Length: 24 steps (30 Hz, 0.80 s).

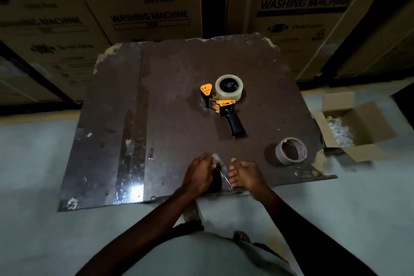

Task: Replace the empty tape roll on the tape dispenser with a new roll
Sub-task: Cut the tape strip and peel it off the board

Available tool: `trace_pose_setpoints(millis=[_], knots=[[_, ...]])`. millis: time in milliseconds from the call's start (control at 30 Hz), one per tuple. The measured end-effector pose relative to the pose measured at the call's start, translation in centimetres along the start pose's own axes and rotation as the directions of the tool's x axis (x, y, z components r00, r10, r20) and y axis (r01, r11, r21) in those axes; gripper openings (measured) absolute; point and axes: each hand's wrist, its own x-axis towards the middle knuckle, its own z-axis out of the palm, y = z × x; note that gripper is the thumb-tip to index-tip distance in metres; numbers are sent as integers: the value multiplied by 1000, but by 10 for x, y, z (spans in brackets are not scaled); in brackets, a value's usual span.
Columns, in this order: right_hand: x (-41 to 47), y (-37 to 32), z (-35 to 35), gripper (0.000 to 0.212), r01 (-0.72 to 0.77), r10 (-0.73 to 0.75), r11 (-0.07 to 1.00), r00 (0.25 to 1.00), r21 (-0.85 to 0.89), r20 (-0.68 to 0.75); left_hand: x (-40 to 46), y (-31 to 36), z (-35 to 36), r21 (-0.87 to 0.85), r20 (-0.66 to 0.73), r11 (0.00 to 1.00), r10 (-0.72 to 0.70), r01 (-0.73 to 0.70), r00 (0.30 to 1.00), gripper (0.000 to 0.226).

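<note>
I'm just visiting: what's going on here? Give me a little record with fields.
surface: worn dark board
tape dispenser: lying on the board, full clear roll mounted
empty core: loose on the board, right of the hands
left hand: pinching a clear strip of tape
right hand: holding the strip's other side
beside board: open cardboard box

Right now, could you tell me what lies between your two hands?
In the head view, a strip of clear tape is held between the left hand and right hand.
</note>
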Motion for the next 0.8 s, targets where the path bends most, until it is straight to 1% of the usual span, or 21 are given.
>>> trace_pose_setpoints(millis=[100, 167, 200, 267, 300, 367, 433, 500, 567, 633, 700, 800], knots=[[-9, -7, 0, 41, -85, 90, 996, 986, -41, 139, -25, 23, 12, -72, 53, 997, -19, 23, 998, 14], [-12, -5, -5, 38, -127, 124, 992, 972, 5, 200, -46, 41, 23, -60, 29, 998, 36, -35, 999, 13], [-13, -3, -7, 31, -148, 138, 989, 965, 30, 222, -56, 48, 28, -55, 4, 996, 73, -73, 997, 14], [-18, 5, -16, 18, -150, 145, 989, 956, 1, 254, -78, 61, 38, -105, -54, 986, 122, -127, 991, 16], [-21, 10, -20, 16, -134, 135, 991, 957, -24, 257, -87, 66, 42, -129, -67, 982, 131, -139, 989, 15], [-29, 26, -30, 16, -95, 96, 995, 963, -14, 251, -99, 68, 45, -172, -42, 976, 131, -136, 991, 11], [-39, 40, -39, 14, -90, 74, 994, 969, 60, 237, -107, 67, 45, -262, -27, 962, 77, -81, 997, 12], [-49, 50, -46, 14, -88, 59, 990, 969, 108, 241, -112, 68, 42, -360, -52, 933, -51, 29, 997, 14], [-59, 57, -52, 15, -88, 61, 990, 972, 111, 228, -114, 68, 38, -431, -92, 896, -163, 108, 982, 13], [-72, 64, -62, 14, -96, 75, 991, 975, 92, 211, -117, 65, 39, -453, -80, 879, -209, 151, 975, 13], [-88, 72, -74, 12, -84, 66, 994, 973, 73, 221, -119, 62, 47, -464, -33, 864, -238, 196, 971, 12], [-111, 80, -91, 12, -44, 34, 998, 973, 40, 226, -120, 65, 58, -526, 33, 819, -247, 227, 969, 24]])
